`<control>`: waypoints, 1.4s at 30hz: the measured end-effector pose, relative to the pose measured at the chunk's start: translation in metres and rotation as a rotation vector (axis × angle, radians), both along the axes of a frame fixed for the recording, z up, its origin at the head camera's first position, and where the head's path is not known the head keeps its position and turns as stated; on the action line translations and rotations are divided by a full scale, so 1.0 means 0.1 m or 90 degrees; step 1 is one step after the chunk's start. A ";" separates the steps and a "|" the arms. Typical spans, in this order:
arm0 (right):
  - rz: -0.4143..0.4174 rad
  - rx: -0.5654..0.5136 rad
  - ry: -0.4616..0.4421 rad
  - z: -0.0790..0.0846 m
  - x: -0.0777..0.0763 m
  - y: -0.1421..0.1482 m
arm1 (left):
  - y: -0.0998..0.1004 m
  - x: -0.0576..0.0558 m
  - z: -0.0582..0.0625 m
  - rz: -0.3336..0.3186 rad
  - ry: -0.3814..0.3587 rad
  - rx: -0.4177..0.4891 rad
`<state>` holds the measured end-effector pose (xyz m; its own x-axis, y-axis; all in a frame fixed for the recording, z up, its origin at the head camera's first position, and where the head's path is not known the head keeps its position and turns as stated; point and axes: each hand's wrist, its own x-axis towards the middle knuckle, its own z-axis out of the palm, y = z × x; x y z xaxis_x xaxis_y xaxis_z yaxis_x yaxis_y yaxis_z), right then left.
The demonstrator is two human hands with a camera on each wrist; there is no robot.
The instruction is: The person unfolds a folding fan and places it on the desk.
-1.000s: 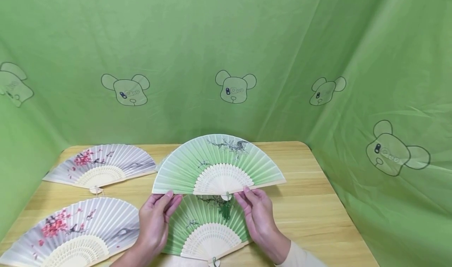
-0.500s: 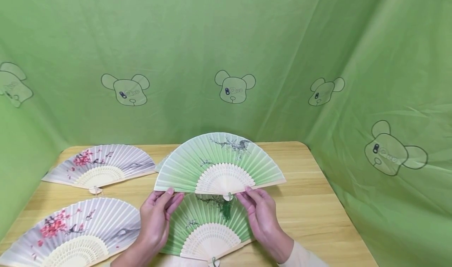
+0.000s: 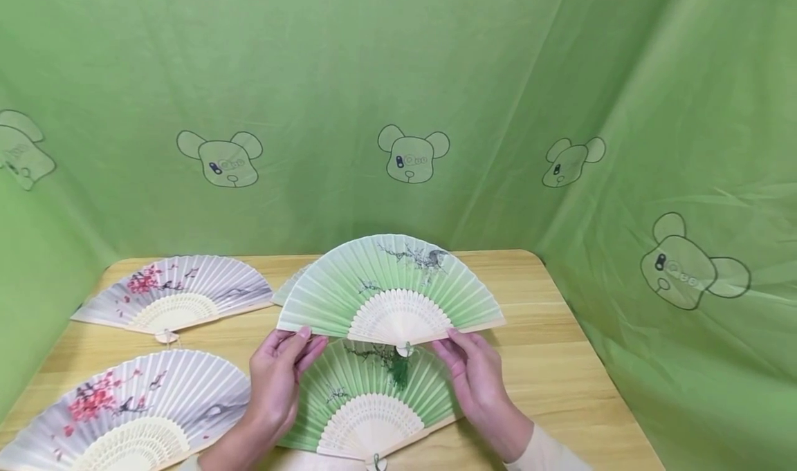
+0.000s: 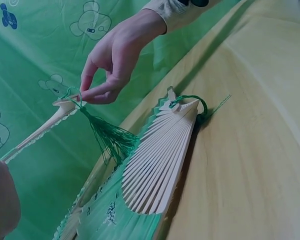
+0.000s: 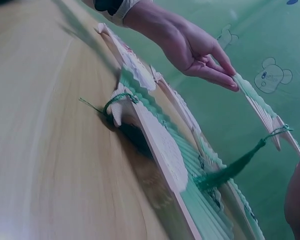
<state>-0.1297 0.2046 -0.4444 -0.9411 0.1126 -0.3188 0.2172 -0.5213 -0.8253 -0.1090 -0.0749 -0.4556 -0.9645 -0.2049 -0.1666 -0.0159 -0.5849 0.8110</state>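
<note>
An unfolded green hand fan [image 3: 324, 298] with a dark branch print is held up above the table. My left hand [image 3: 274, 381] pinches its lower left end between thumb and fingers. The right hand [image 3: 482, 381] pinches the lower edge just right of the pivot, seen also as the hand [image 4: 115, 60] in the left wrist view. A dark green tassel [image 3: 400, 371] hangs from the pivot. Below lies a second open green fan [image 3: 373, 422], its upper part partly covered by the held one. In the right wrist view the held fan [image 5: 255, 97] appears nearly edge-on.
Two open grey-white fans with pink blossoms lie on the left, one farther back [image 3: 180, 308] and one nearer [image 3: 137, 443]. Part of another pale green fan [image 3: 288, 288] shows behind the held fan. The wooden table [image 3: 560, 374] meets green cloth walls [image 3: 324, 56].
The held fan has shifted slightly right, its left end most. My right hand has slid a little rightward along the fan's lower edge, and the left hand has moved slightly right.
</note>
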 end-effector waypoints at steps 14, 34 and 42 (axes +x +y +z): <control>-0.026 0.000 -0.007 0.04 0.04 0.36 | 0.13 -0.19 0.01 -0.024 -0.005 0.012; -0.062 0.029 -0.011 0.05 0.08 0.89 | 0.46 -0.51 0.02 -0.137 -0.089 -0.048; -0.062 0.043 -0.024 0.04 0.06 1.13 | 0.61 -0.60 0.03 -0.200 -0.115 -0.074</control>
